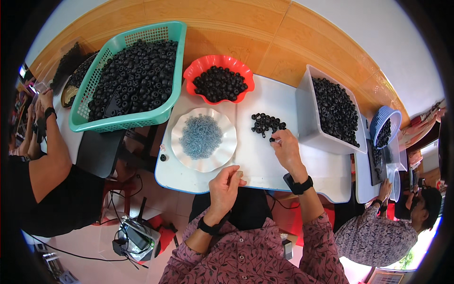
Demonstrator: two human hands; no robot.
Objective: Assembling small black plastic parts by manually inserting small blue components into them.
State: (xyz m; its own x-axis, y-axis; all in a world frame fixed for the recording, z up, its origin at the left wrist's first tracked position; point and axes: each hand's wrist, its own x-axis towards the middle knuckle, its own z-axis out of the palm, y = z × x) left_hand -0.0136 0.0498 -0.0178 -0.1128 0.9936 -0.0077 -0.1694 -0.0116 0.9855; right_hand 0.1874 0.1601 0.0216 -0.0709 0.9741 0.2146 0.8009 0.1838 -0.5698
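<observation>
My right hand (287, 150) is closed at the fingertips on a small black ring-shaped part (272, 139), at the near edge of a loose pile of similar black parts (265, 124) on the white table. Close to the table's front edge, my left hand (226, 187) has its fingers curled and the thumb pressed against them; whatever is inside is hidden. Beyond the left hand stands a white scalloped plate (228, 154) heaped with tiny translucent blue-grey rings (201, 136). Behind that plate, a red scalloped bowl (249, 79) holds more black parts.
A large green basket (176, 71) full of black parts stands at left, a pale grey bin (309, 120) of them at right. One black part (163, 157) lies by the table's left edge. People sit on both sides; a blue basket (395, 113) is farther right.
</observation>
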